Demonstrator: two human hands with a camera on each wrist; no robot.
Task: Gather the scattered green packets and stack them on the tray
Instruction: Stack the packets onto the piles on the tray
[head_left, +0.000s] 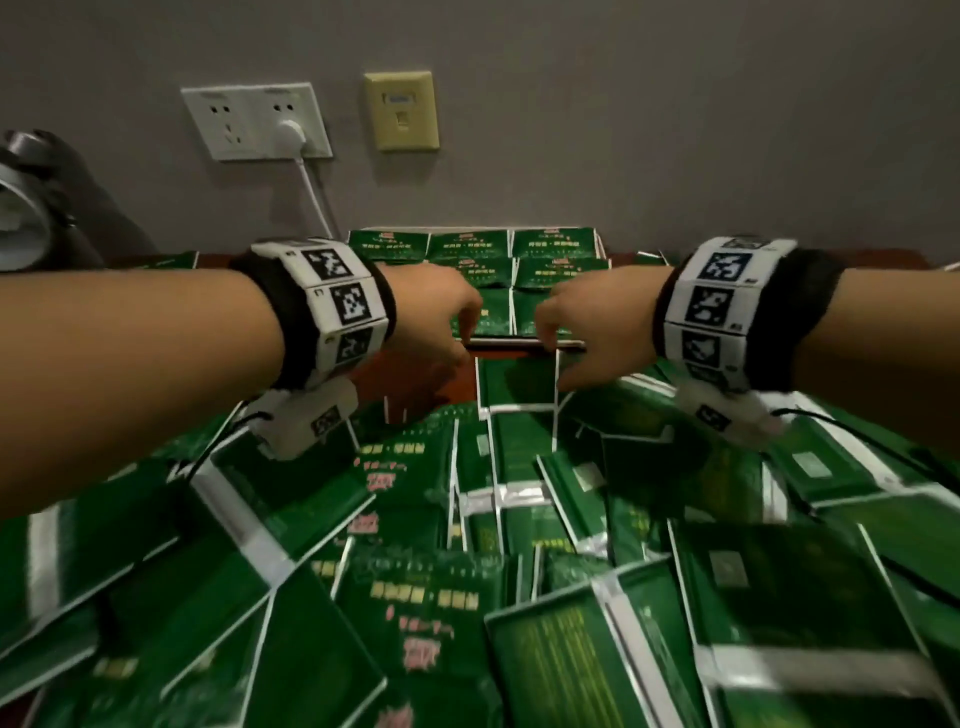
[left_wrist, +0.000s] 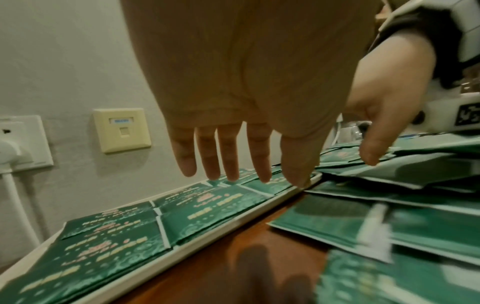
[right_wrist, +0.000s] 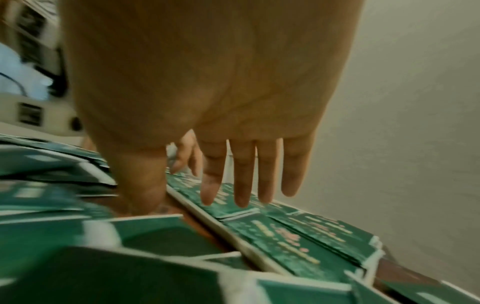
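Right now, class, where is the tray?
In the head view the tray sits at the far middle of the table against the wall, below the sockets, just beyond the left hand and right hand.

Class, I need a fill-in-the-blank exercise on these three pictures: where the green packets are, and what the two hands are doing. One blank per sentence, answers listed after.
1. The packets laid in neat rows sit on a white ____.
2. The left hand holds ____, its fingers straight.
3. The scattered packets lie loose on the ____ tabletop.
4. The right hand hangs over the tray's near ____.

Missing words: tray; nothing; brown; edge
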